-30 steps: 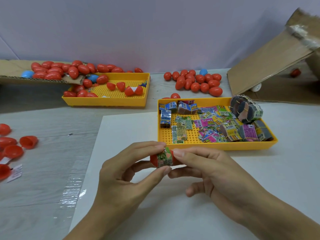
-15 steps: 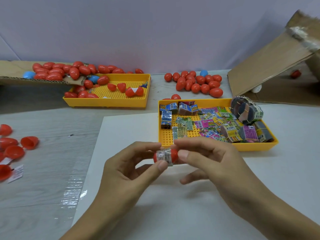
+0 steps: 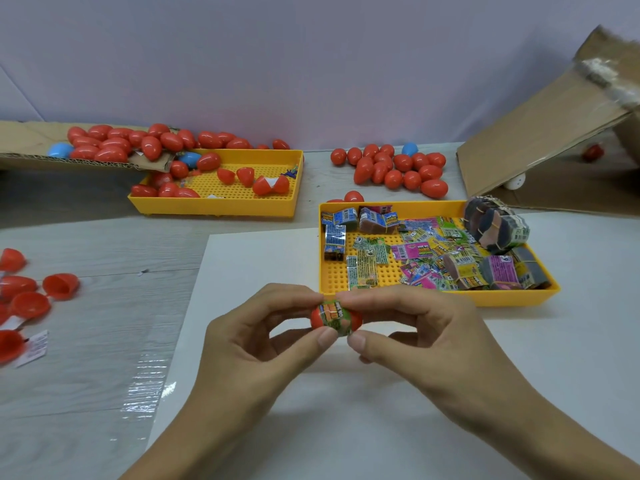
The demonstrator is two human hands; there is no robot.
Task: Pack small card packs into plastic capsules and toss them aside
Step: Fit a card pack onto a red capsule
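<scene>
Capsule halves (image 3: 27, 296), red and open, scattered at far left of the white sheet (image 3: 249, 258), some with small paper slips beside them. Farther back and left of the sheet, a cardboard flap (image 3: 24, 140) heaped with closed red capsules (image 3: 114, 143) and a blue one, spilling into a yellow tray (image 3: 221, 206) that holds a few more halves. Over the sheet's middle, left hand (image 3: 242, 355) with thumb and forefinger curled, pinching the left end of a red capsule (image 3: 317, 318); a green printed card pack (image 3: 334, 317) wedged in the gap between its two halves, not yet closed. Right hand (image 3: 422, 337) pinching the capsule's right end the same way, other fingers loosely curled beneath. Just behind the hands, on the sheet's right part, a second yellow tray (image 3: 433, 299) full of loose and bundled card packs. Behind that tray, a cluster of closed capsules (image 3: 394, 168), mostly red. Far right of the sheet, a tilted cardboard box (image 3: 540, 140).
</scene>
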